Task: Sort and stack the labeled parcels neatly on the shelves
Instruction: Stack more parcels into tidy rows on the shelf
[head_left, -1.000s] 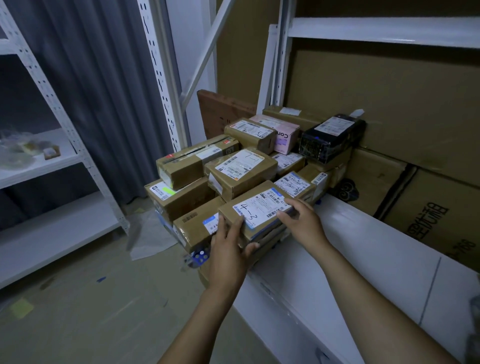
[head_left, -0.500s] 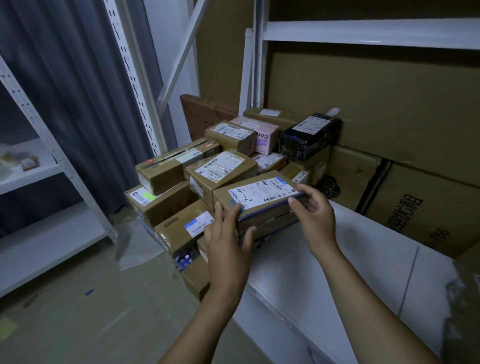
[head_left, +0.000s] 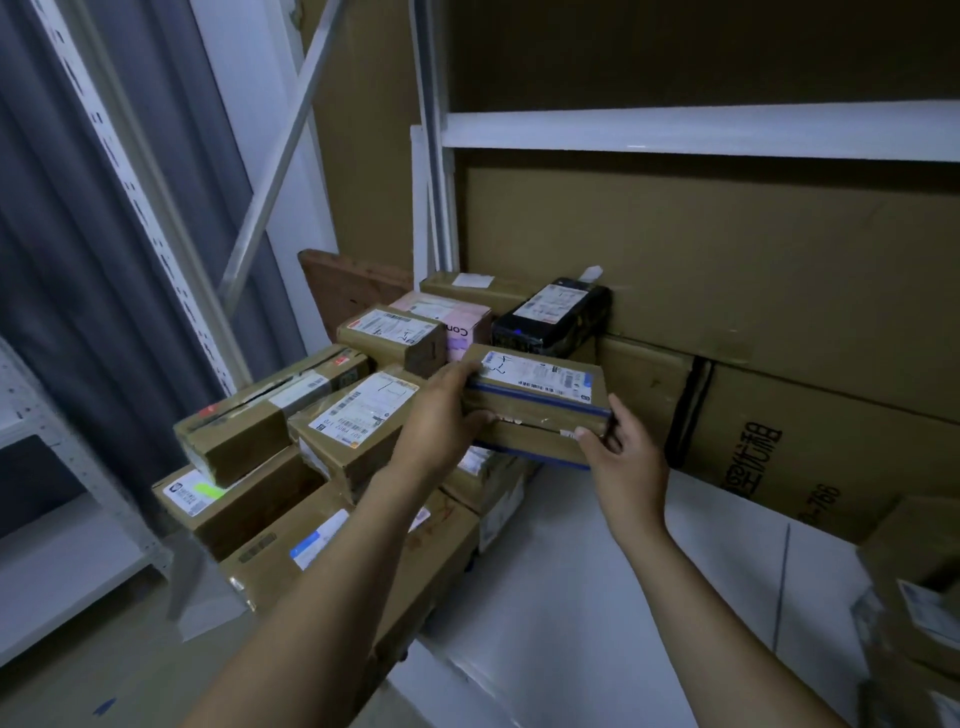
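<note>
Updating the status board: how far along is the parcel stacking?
Done: a pile of labeled parcels sits stacked at the left end of the shelf. In hand: left hand and right hand grip a blue-taped parcel, held over that pile, not yet set down. Left: placing it, plus more parcels lying at the frame's right edge.

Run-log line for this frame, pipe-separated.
left hand: grips left end of flat brown blue-taped cardboard parcel | right hand: grips its right end | parcel: held roughly level over pile of brown cardboard boxes
</note>
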